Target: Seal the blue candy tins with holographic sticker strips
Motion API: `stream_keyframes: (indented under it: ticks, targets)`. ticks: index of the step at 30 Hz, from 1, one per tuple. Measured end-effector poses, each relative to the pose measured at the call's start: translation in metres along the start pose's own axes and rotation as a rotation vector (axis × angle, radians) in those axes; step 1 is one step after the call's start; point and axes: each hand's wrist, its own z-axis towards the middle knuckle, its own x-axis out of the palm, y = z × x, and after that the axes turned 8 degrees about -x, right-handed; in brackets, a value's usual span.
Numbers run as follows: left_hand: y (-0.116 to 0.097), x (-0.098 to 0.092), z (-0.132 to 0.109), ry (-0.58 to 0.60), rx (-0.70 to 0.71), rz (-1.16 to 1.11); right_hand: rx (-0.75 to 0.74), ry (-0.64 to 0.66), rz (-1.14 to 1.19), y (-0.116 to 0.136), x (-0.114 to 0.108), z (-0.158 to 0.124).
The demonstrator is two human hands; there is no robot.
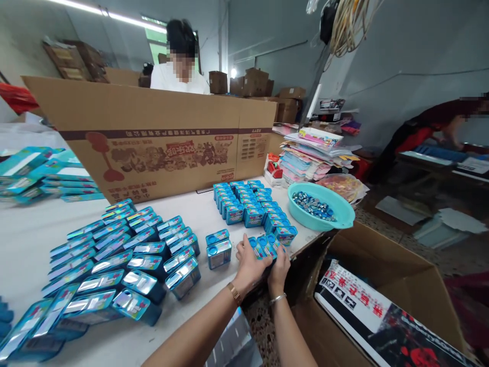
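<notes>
Near the table's front edge, my left hand (249,262) and my right hand (280,266) are closed around a short row of small blue boxes (263,245), one hand at each end. Round recesses show on the tops of these boxes. Just left of my left hand stand two more blue boxes (219,254). Right behind my hands is a tight block of blue boxes (244,206) on the table. A turquoise basin (323,224) with shiny blue and silver round pieces (313,205) sits to the right.
Many blue boxes (130,255) with silvery tops fill the left of the white table (191,321). A large carton (164,109) stands behind, with a person (179,76) beyond it. An open carton (405,260) is at lower right. Another person (431,122) bends at far right.
</notes>
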Motion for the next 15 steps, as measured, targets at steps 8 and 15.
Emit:
stream_keyframes:
  ticks: [8,15]
  targets:
    - [0.052,-0.009,-0.049,-0.117,0.052,-0.197,0.060,0.325,0.123,0.020,0.001,-0.009]
    - [0.096,-0.009,-0.078,-0.307,0.071,-0.377,0.188,0.645,0.229,0.036,0.029,-0.045]
